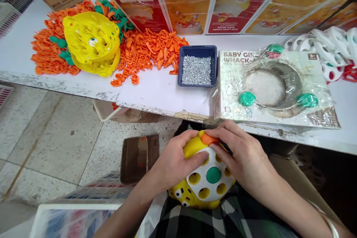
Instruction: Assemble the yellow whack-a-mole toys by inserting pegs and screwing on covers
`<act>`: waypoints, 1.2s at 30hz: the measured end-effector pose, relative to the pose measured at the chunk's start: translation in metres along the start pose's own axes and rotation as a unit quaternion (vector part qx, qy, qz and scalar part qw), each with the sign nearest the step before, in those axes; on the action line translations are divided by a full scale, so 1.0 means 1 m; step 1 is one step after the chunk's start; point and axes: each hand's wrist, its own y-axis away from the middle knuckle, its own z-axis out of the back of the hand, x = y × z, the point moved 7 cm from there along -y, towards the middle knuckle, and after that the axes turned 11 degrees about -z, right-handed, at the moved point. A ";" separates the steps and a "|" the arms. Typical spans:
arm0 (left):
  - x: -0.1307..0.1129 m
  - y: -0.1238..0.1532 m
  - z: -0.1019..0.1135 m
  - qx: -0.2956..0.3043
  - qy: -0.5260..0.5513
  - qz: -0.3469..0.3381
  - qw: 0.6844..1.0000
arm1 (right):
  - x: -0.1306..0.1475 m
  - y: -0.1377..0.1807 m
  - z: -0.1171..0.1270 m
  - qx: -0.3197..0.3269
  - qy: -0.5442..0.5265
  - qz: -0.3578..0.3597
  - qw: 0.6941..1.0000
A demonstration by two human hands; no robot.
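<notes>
A yellow toy body (192, 148) with a white holed panel (199, 184) and a green round button (213, 174) rests on my lap. Its eyes point toward the lower left. My left hand (178, 160) is wrapped round the toy's left side, thumb on the white panel. At the top edge, my right hand (240, 148) pinches an orange plastic piece (209, 139) against the yellow shell. The underside of the toy is hidden.
On the table, yellow shells (92, 44) lie among orange pieces (156, 46). A blue tray (198, 83) holds small metal screws. Beside it is a wrapped box (231, 76) with a round hole. Part bins (186, 11) stand behind; a cardboard box (135, 160) sits on the floor.
</notes>
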 end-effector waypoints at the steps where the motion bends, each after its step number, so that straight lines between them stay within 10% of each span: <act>1: 0.001 0.000 -0.001 -0.001 -0.001 -0.001 1.000 | -0.001 0.001 -0.001 -0.007 0.002 -0.002 1.000; 17: -0.013 0.007 0.015 -0.033 0.019 -0.030 0.999 | -0.005 -0.005 0.000 0.030 -0.217 0.003 0.976; 27: -0.036 0.011 0.025 -0.056 -0.092 -0.086 0.990 | 0.000 -0.007 -0.022 0.164 -0.464 -0.111 0.863; 32: -0.034 0.015 0.048 -0.075 0.029 -0.056 0.995 | 0.007 -0.019 -0.024 0.180 -0.518 -0.130 0.826; 36: -0.036 0.037 0.097 -0.238 0.156 -0.121 0.951 | 0.016 -0.047 -0.015 0.087 -0.620 -0.149 0.766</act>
